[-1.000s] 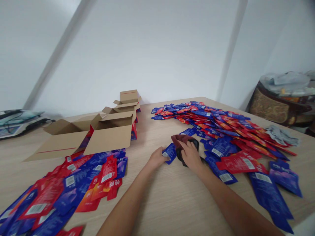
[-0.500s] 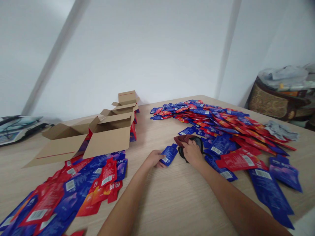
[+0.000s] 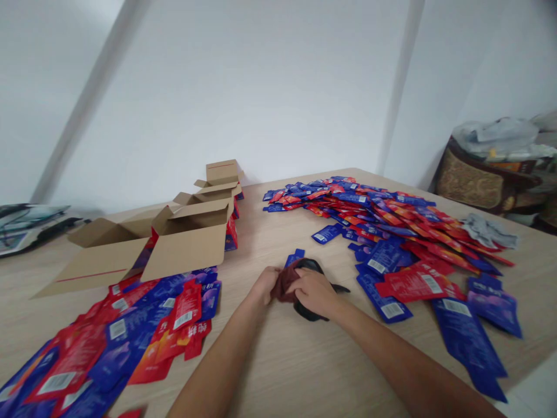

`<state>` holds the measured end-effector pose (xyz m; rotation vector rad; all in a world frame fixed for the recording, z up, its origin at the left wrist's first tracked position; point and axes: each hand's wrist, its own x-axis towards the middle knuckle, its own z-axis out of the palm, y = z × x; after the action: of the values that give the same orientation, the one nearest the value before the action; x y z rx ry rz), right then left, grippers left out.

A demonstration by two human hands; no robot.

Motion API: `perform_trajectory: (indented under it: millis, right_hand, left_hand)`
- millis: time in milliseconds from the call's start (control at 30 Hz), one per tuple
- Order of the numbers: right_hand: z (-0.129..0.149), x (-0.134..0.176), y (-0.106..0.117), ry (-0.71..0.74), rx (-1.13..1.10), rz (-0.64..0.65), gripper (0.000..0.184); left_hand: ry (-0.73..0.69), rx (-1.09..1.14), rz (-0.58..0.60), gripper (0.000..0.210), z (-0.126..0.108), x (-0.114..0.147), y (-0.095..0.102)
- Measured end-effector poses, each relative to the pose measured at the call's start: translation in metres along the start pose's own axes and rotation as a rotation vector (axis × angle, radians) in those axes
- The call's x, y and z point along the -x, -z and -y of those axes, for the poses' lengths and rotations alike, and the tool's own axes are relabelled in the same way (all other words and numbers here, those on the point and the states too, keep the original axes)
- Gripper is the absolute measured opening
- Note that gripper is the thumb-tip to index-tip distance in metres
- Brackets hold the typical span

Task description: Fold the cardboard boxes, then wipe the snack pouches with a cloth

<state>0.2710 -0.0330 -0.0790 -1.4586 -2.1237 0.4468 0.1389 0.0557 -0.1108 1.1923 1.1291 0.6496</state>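
My left hand (image 3: 265,286) is closed on the near edge of a small blue pouch (image 3: 295,256), whose spout end shows beyond a dark maroon cloth (image 3: 287,283). The cloth lies over most of this pouch and hides my left fingertips. My right hand (image 3: 314,290) is closed on the cloth, pressing it against the pouch. A black item with strap-like ends (image 3: 308,314) hangs around the cloth under my right hand; I cannot make out its kind. Just beyond, a loose blue pouch (image 3: 327,233) lies on the table.
To the right spreads a large heap of red and blue pouches (image 3: 348,200), with a grey cloth (image 3: 489,231) at its edge. Several open cardboard boxes (image 3: 187,249) stand in a row at left. Nearer lies another pouch pile (image 3: 143,325). A patterned armchair (image 3: 470,174) stands beyond the table.
My right hand has brought the maroon cloth and black item leftward onto the blue pouch in my left hand. The cloth now covers most of that pouch.
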Motion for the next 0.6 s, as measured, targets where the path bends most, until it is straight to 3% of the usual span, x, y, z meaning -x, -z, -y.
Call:
perform_trajectory:
  millis: [133,233,300,400,467,533,600]
  right_hand:
    - [-0.013,0.005,-0.001,-0.003,-0.366,0.132,0.033]
    - [-0.027,0.004,0.003,-0.074,-0.639,0.115,0.032]
    - [-0.036,0.0,0.008,-0.133,-0.817,0.005,0.03]
    - [-0.047,-0.006,0.016,-0.185,-0.971,-0.307,0.027]
    - [-0.051,-0.008,0.019,-0.212,-1.035,-0.46,0.026]
    - [-0.056,-0.008,0.017,-0.238,-1.073,-0.531,0.027]
    - [-0.06,-0.008,0.013,-0.256,-1.095,-0.558,0.028]
  left_hand:
    - [-0.066,-0.109,-0.127,0.015,-0.007,0.0,0.005]
    - [-0.079,-0.237,-0.164,0.019,-0.016,0.007,0.02]
    - [-0.144,-0.396,-0.244,0.019,-0.019,0.014,0.029]
    - [-0.393,-0.822,-0.376,0.034,-0.018,0.025,0.026]
    - [-0.525,-1.099,-0.311,0.045,-0.012,0.03,0.013]
    - [-0.535,-1.257,-0.175,0.048,-0.005,0.035,0.0]
    - [-0.497,-1.356,-0.133,0.051,0.002,0.041,-0.006]
